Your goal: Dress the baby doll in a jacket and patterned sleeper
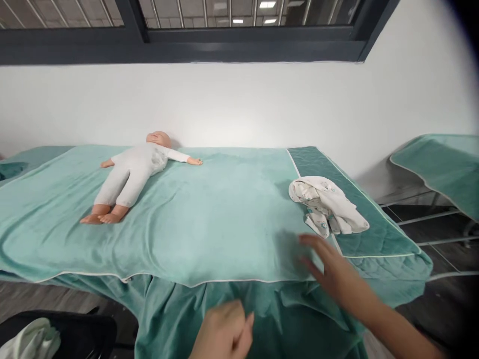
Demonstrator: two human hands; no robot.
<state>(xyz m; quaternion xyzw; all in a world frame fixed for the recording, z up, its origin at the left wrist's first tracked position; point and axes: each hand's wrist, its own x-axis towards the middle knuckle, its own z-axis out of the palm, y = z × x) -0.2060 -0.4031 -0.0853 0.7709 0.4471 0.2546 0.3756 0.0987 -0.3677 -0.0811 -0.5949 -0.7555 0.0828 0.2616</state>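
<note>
My right hand (333, 271) reaches over the front edge of the bed, fingers apart and holding nothing. Just beyond its fingertips lies a crumpled white baby garment with a small print (327, 202); a gap shows between them. My left hand (224, 331), slightly blurred, is low in front of the bed with its fingers curled in; no object shows in it. A baby doll (136, 162) in a white bodysuit lies on its back at the left of the bed, arms spread, well away from both hands.
A light green sheet (232, 214) covers the bed, with a darker quilted layer (374, 224) at the right end. Behind are a white wall and a dark window frame (243, 50). A black chair (86, 331) with pale cloth (32, 341) stands lower left; a metal bed frame (430, 219) is right.
</note>
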